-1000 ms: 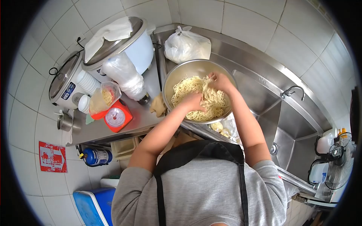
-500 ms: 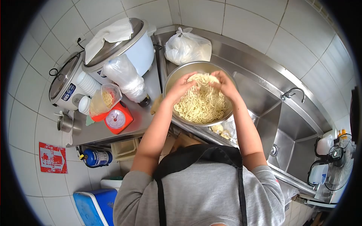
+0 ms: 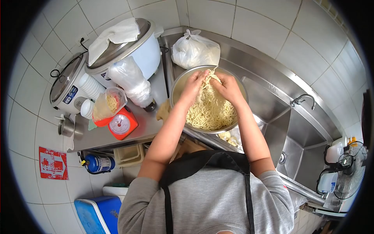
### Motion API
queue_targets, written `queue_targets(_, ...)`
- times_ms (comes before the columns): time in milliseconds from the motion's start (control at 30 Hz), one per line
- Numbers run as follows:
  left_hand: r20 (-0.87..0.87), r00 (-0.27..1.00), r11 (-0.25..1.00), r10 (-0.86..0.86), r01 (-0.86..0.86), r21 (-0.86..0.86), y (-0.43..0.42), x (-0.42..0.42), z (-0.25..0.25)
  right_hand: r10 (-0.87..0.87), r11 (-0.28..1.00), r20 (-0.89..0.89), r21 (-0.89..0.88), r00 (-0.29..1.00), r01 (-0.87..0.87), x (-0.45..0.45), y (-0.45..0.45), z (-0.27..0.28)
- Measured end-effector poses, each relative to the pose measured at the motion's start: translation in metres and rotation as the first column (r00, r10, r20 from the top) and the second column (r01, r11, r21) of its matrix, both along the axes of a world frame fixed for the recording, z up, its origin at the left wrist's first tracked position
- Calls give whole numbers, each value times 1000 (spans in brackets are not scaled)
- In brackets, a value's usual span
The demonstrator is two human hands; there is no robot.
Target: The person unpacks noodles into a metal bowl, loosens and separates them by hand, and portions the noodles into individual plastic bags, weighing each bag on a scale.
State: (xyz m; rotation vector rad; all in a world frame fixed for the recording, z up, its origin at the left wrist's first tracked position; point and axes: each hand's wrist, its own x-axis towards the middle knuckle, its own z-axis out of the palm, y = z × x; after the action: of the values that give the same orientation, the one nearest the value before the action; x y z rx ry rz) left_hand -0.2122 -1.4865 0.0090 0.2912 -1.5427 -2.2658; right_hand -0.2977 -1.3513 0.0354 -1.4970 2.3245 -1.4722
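Observation:
A wide metal bowl [image 3: 177,86] holds a heap of pale yellow noodles [image 3: 210,116]. Over its far half, my left hand [image 3: 195,86] and my right hand [image 3: 227,88] are curled around a lifted clump of noodles, one from each side. Strands hang from between the hands down to the heap, and a few stick up above the fingertips. The bowl rests at the edge of the steel sink counter. Just below its near rim lie more noodle portions [image 3: 228,137] in clear plastic, partly hidden by the bowl and my right forearm.
Left of the bowl, a red scale [image 3: 124,124] carries a plastic container [image 3: 113,102] with some noodles. Rice cookers [image 3: 145,50], stacked cups [image 3: 91,86] and a bagged bottle [image 3: 128,80] stand behind. A tied white bag [image 3: 194,50] sits beyond the bowl; sink basins [image 3: 269,95] lie to the right.
Both hands have drawn closer together and closed in on the noodles. The lifted clump is now narrower, with strands poking up at its top.

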Motion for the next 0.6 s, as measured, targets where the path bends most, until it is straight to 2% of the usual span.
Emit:
queue_targets(67, -75, 997, 998, -30, 34, 46, -3, 2, 4, 88, 989, -26, -117, 996, -90, -5, -1, -1)
queue_targets(100, -112, 993, 996, -43, 51, 67, -2, 4, 12, 21, 993, 38, -118, 999, -16, -7, -1, 0)
queue_targets(167, -71, 991, 993, -114, 116, 20, -3, 9, 21, -113, 985, 164, -110, 980, 132, -12, -2, 4)
queue_targets(233, 3, 974, 973, -226, 226, -55, -9, 10, 23, -125, 967, 216, -190, 968, 167, -20, -6, 2)
queue_targets(333, 120, 988, 971, -93, 116, -207, -12, 8, 14, -47, 943, 344, -294, 938, 155, -21, -5, 10)
queue_targets(367, 138, 990, 959, -40, 77, -274, -16, 6, 9, -48, 958, 342, -251, 939, 140, -20, -2, 16)
queue_targets(433, 102, 991, 912, 86, -38, -409, -23, 6, 3, -52, 980, 338, -164, 940, 113, -19, 5, 25)
queue_targets(467, 75, 986, 876, 147, -95, -472, -27, 4, 1, -27, 980, 340, -178, 940, 93, -22, 6, 25)
queue_targets(533, -38, 963, 811, 269, -247, -530, -28, 0, 2, 25, 978, 344, -205, 939, 49, -24, 7, 28)
queue_targets(600, -87, 927, 778, 366, -356, -518, -25, -2, 6, 36, 996, 395, -90, 918, -1, -18, 10, 40)
